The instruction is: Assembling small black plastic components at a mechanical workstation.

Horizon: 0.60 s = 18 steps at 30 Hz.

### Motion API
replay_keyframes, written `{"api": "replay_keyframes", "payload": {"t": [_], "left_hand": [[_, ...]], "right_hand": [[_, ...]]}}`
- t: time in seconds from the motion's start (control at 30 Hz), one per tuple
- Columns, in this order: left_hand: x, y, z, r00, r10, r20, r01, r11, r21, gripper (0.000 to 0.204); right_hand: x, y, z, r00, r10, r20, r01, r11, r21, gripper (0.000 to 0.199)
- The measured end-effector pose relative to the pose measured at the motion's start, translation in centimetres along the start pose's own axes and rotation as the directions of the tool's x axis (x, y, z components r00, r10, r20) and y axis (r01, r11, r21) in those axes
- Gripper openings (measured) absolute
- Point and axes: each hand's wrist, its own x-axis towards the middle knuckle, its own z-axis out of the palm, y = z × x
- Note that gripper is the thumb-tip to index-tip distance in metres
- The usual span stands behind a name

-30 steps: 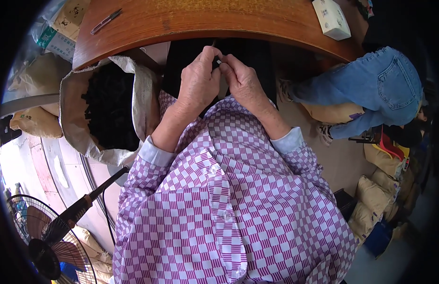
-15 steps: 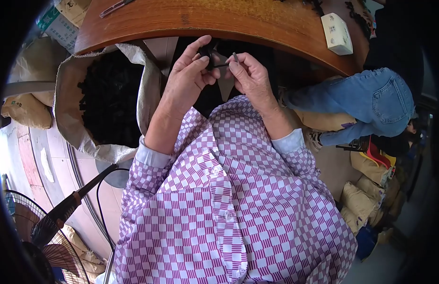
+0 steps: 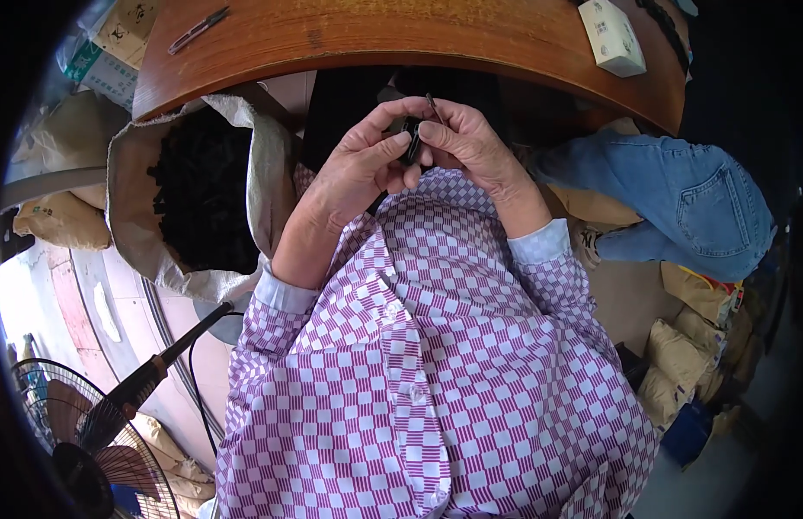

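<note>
Between my two hands, held above my lap in front of the table, is a small black part [image 3: 412,141]; its exact kind is hard to make out. My left hand [image 3: 373,154] is closed on it, with the thumb pressed against its left side. My right hand [image 3: 467,141] pinches at the part's right side with thumb and fingers. A thin dark metal tool [image 3: 432,105] sticks up from the right hand's fingers. On my left stands a white woven sack [image 3: 271,186], its mouth open, filled with many small black pieces [image 3: 202,195].
A brown wooden table [image 3: 375,35] curves across the far side, bearing a cutter knife [image 3: 198,30] and a white box [image 3: 611,36]. A floor fan [image 3: 90,458] stands near left. Another person's jeans-clad leg [image 3: 669,195] is at right, with tan bags [image 3: 678,355] beyond.
My hands have come together around the black part; before, they were apart, with a thin dark length between them. The left index finger, raised before, is now bent over the part.
</note>
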Motion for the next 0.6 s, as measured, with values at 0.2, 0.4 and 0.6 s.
{"api": "replay_keyframes", "payload": {"t": [0.2, 0.4, 0.6], "left_hand": [[0.5, 0.3, 1.1, 0.990, 0.131, -0.060, -0.057, 0.741, 0.670, 0.037], [1.0, 0.2, 1.5, 0.965, 0.203, -0.165, 0.000, 0.631, 0.776, 0.036], [1.4, 0.0, 1.4, 0.933, 0.255, -0.254, -0.045, 0.782, 0.622, 0.034]], "right_hand": [[-0.4, 0.1, -0.4, 0.984, -0.158, -0.086, 0.136, 0.966, -0.219, 0.019], [-0.8, -0.4, 0.7, 0.961, -0.195, -0.194, 0.134, 0.948, -0.289, 0.027], [-1.7, -0.3, 2.3, 0.965, -0.055, -0.256, 0.031, 0.995, -0.096, 0.040]]}}
